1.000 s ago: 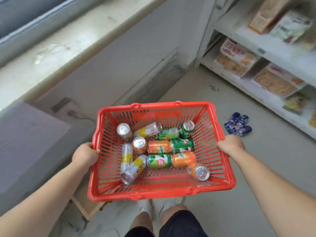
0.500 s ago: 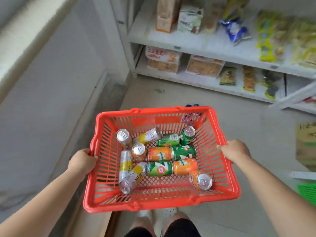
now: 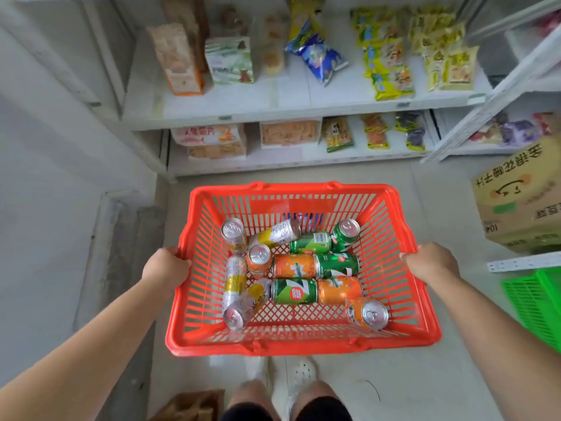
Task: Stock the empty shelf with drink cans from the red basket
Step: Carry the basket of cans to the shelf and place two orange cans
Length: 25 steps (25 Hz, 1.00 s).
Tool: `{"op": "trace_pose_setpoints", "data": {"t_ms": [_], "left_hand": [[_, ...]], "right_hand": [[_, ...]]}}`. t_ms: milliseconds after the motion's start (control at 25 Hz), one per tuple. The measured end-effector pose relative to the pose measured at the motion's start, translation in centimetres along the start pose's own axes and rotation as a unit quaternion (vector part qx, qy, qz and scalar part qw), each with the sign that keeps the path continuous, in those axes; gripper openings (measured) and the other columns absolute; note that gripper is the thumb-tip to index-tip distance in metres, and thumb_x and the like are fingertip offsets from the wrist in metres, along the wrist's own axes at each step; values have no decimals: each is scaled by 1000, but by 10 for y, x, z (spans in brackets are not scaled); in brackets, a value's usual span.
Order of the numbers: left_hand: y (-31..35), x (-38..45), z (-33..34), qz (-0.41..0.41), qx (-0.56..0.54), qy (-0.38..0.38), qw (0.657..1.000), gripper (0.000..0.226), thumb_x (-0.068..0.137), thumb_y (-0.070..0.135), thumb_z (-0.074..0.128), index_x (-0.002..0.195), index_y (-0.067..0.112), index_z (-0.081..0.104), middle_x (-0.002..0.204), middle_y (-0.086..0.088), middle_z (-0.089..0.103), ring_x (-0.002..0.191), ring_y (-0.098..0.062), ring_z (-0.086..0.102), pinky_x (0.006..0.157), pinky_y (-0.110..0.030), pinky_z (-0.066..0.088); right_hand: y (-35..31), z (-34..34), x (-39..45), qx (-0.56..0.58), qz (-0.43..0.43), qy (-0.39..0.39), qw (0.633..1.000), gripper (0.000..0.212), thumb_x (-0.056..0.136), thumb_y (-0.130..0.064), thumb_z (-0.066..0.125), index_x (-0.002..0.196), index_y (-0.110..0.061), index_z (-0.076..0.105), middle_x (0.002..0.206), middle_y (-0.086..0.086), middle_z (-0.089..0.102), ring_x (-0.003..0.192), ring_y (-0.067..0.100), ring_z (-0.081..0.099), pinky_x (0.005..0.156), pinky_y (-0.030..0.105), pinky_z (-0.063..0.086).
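Note:
I hold the red basket (image 3: 303, 344) in front of me above the floor. My left hand (image 3: 166, 266) grips its left rim and my right hand (image 3: 428, 259) grips its right rim. Several drink cans lie loose on the basket's bottom: green cans (image 3: 294, 290), orange cans (image 3: 294, 265) and silver-and-yellow cans (image 3: 235, 281). An orange can (image 3: 367, 313) rests near the front right corner. White shelves (image 3: 273, 112) stand just beyond the basket, and the ones in view carry snack packets. No empty shelf shows.
A grey wall (image 3: 45, 177) runs along my left. A cardboard box (image 3: 519, 196) sits at the right, with a green basket (image 3: 537, 299) below it. Blue cans (image 3: 300, 218) show through the basket's far wall. A wooden piece (image 3: 188, 405) lies by my feet.
The view has swung right from the wall and window ledge, so the snack shelves now stand straight ahead. The basket stays in both hands and the cans have barely shifted.

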<state>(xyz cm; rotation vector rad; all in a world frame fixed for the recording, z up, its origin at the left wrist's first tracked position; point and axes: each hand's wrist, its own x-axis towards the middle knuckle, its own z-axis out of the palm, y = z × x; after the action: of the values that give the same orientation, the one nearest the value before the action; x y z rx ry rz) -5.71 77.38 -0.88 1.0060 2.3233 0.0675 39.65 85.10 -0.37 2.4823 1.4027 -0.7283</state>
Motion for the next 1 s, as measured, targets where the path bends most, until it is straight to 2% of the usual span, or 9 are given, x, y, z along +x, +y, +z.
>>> {"op": "trace_pose_setpoints", "data": {"t_ms": [160,360,480,560,720,840,1000], "left_hand": [[69,52,14,44,37,-22,998,17,83,15,62,94,3,66,91,-19,69,87,-34,64,66,-31,40],[149,96,54,66,45,-43,996,14,84,14,62,91,1,66,88,-20,68,87,-34,63,64,-30,37],[187,115,79,55,39,-55,996,14,84,13,62,91,2,65,92,-20,68,88,-35,63,67,-31,40],[211,126,95,46,41,-67,996,13,84,13,61,93,4,65,86,-16,65,82,-33,60,68,-30,39],[258,148,136,38,33,-70,996,5,84,15,59,82,11,58,80,-10,63,71,-27,52,64,-28,37],[287,161,172,20,16,-68,997,6,83,17,59,79,13,56,73,-6,60,67,-26,53,61,-28,37],[322,190,222,-3,13,-71,997,7,82,17,60,84,10,62,81,-11,66,78,-31,61,65,-29,44]], "right_hand": [[10,-9,56,8,35,-10,999,42,84,-39,63,112,-7,67,115,18,67,107,33,62,85,33,49],[17,-21,137,5,57,4,998,40,86,-40,61,110,-9,67,111,16,69,104,33,63,83,33,50],[18,-32,184,3,65,9,998,39,86,-40,60,109,-9,67,110,15,69,103,33,63,83,34,51],[24,-35,214,0,77,10,997,37,87,-39,60,107,-9,67,107,16,69,100,34,64,81,35,51],[37,-35,275,-6,76,7,997,30,87,-36,59,98,-9,67,97,13,70,89,32,65,68,29,47],[47,-36,322,-21,70,0,997,26,88,-35,58,97,-12,67,95,12,70,84,30,65,65,28,44],[44,-37,396,-38,69,9,997,26,88,-34,58,96,-11,66,93,12,70,77,29,61,62,28,43]]}}
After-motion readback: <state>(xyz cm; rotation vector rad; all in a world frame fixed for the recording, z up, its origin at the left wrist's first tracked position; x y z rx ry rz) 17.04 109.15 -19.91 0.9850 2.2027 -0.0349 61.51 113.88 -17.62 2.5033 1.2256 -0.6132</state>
